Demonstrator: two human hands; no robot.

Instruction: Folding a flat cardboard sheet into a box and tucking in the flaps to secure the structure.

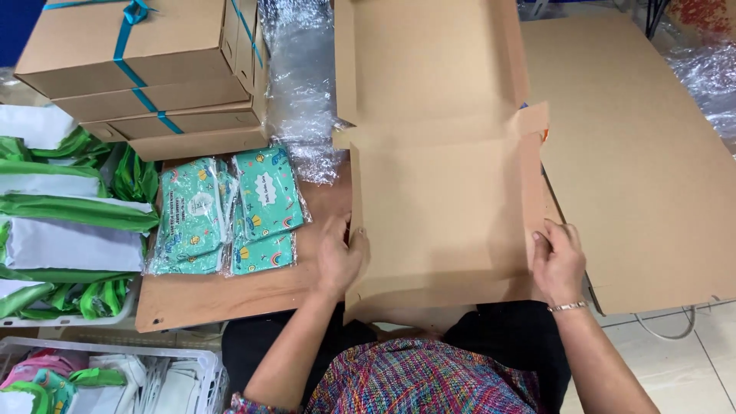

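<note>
A flat, unfolded cardboard box (441, 207) of plain brown card lies on the wooden bench (230, 295), its near panel creased up at the left and right edges into low side walls and its far panel stretching away like an open lid, with small tabs sticking out at the fold between them. The card is clean and unprinted.

The left hand (340, 257) rests at the box's near left edge, its fingers (337, 230) curled loosely against the raised side wall, pressing on it rather than closed around it. The right hand (558, 261), with a thin bracelet (568, 307) at the wrist, sits at the near right edge, its fingers (546, 241) bent over the right side wall and pinching the card there. The box thus lies between the two hands, touching both, with its near edge just in front of the person's lap.

Just left of the left hand lie teal patterned pouches (230, 211) in clear wrappers. Farther left is a heap of green and white bags (69, 222). At the far left stands a stack of closed brown boxes (146, 69) tied with teal ribbon, with bubble wrap (303, 84) beside it. A large cardboard sheet (636, 169) lies to the right.
</note>
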